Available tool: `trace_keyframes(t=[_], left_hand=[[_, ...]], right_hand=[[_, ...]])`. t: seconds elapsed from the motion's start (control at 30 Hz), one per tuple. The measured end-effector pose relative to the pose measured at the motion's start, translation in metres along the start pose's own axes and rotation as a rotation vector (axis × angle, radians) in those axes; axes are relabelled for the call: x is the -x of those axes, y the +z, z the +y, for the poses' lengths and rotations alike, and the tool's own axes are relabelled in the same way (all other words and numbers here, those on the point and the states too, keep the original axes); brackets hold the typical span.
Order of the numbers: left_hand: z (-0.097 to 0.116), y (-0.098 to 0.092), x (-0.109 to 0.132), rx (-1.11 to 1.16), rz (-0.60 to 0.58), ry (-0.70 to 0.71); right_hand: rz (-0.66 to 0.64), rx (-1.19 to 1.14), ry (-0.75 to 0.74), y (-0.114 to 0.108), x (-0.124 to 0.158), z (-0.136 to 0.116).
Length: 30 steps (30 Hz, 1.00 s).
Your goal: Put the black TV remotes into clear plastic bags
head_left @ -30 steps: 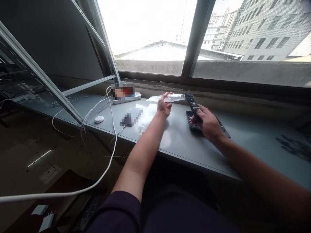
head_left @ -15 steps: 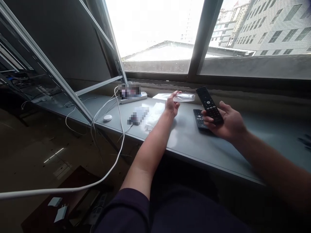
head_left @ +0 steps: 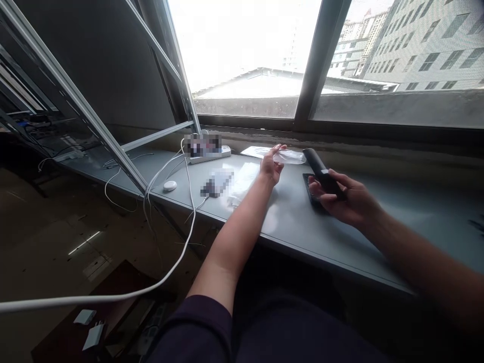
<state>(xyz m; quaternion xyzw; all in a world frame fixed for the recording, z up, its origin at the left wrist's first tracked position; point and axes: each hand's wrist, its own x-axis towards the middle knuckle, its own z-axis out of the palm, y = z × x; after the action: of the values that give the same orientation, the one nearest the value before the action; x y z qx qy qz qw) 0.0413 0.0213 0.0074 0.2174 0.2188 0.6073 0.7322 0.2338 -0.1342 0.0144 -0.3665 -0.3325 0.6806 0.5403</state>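
My right hand point(head_left: 346, 199) grips a black remote control point(head_left: 317, 166), now turned so its plain back faces up. Under it a second black remote point(head_left: 310, 185) lies flat on the grey ledge point(head_left: 287, 222). My left hand point(head_left: 271, 166) is stretched forward with the fingers pinched on the near end of a clear plastic bag point(head_left: 289, 155) that lies by the window wall.
A white power strip point(head_left: 207, 154) with cables sits at the back left. A small white round puck point(head_left: 170, 185), a blurred device point(head_left: 216, 182) on a cable and more clear plastic point(head_left: 242, 184) lie on the ledge. A slanted metal frame point(head_left: 94, 116) stands at left.
My right hand lifted the remote off the other one, then rolled it over so the buttons face down. The left hand stayed on the plastic bag.
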Motion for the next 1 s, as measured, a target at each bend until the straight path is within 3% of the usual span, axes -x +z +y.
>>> trace_keyframes(t=[0.27, 0.53, 0.8, 1.0], left_hand=[[-0.005, 0.000, 0.002, -0.107, -0.015, 0.028], [-0.004, 0.000, 0.002, -0.120, 0.003, 0.026], [-0.004, -0.002, 0.002, -0.141, 0.012, 0.029], [-0.005, -0.001, 0.002, -0.147, 0.017, 0.020]], right_hand=[[-0.070, 0.021, 0.011, 0.003, 0.001, -0.005], [0.022, -0.094, 0.073, 0.008, 0.003, -0.007], [-0.049, -0.132, 0.080, 0.010, 0.006, -0.007], [0.094, -0.225, 0.099, 0.015, 0.005, -0.007]])
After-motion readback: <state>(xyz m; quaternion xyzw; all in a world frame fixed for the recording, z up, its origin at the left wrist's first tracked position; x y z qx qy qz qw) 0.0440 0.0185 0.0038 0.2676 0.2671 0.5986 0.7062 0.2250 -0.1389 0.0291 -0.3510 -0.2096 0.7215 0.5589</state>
